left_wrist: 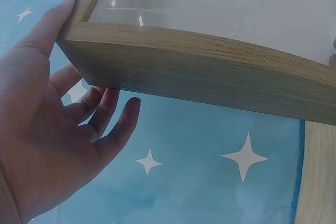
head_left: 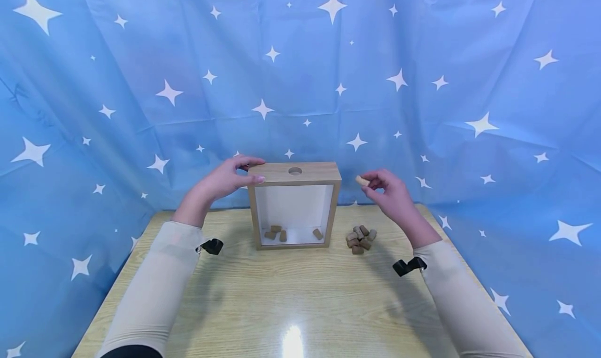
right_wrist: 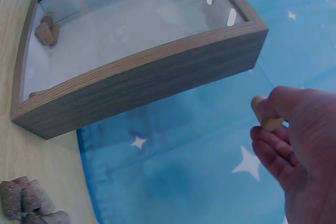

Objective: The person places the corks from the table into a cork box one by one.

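Observation:
An upright wooden box (head_left: 319,174) with a clear front and a round hole (head_left: 295,171) in its top stands toward the back of the table. My left hand (head_left: 227,179) grips its upper left corner, thumb at the front edge and fingers behind. Right of the box, at about the height of its top, my right hand (head_left: 392,195) pinches a cork (head_left: 362,181) between thumb and fingers. The right wrist view shows this cork (right_wrist: 258,107) tilted, one end free. Inside the box, several corks (head_left: 283,236) lie on the bottom.
A small pile of corks (head_left: 358,245) lies on the wooden table (head_left: 263,295), right of the box. Behind the table hangs a blue curtain (head_left: 300,76) with white stars. Black straps (head_left: 213,246) sit at both wrists.

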A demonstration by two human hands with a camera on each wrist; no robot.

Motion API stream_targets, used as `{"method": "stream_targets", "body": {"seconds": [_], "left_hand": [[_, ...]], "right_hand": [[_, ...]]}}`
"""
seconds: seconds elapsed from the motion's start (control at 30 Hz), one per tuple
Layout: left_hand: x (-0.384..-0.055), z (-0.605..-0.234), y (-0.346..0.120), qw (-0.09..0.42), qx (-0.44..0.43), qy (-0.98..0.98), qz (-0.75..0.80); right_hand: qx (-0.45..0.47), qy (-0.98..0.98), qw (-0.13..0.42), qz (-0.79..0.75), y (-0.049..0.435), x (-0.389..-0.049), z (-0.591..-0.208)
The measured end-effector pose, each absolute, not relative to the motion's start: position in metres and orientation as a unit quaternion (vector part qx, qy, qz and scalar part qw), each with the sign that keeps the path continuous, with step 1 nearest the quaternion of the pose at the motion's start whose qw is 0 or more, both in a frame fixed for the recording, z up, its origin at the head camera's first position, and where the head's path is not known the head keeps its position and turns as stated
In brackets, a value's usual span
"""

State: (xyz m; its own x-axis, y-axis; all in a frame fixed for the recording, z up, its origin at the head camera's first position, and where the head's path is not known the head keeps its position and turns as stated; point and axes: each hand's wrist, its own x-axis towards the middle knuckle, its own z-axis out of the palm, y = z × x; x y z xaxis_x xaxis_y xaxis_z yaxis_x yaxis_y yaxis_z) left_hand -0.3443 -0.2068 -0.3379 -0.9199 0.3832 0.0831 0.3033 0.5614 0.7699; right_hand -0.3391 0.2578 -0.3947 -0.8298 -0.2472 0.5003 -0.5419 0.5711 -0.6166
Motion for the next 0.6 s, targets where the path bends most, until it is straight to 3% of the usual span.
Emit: {"method": "stream_targets", "body": {"seconds": [0.6], "left_hand": [[-0.344, -0.338, -0.206, 0.049, 0.193, 0.881, 0.429]], "right_hand": [[0.256, -0.847, 0.217, 0.412, 0.235, -0.346, -0.358]]}}
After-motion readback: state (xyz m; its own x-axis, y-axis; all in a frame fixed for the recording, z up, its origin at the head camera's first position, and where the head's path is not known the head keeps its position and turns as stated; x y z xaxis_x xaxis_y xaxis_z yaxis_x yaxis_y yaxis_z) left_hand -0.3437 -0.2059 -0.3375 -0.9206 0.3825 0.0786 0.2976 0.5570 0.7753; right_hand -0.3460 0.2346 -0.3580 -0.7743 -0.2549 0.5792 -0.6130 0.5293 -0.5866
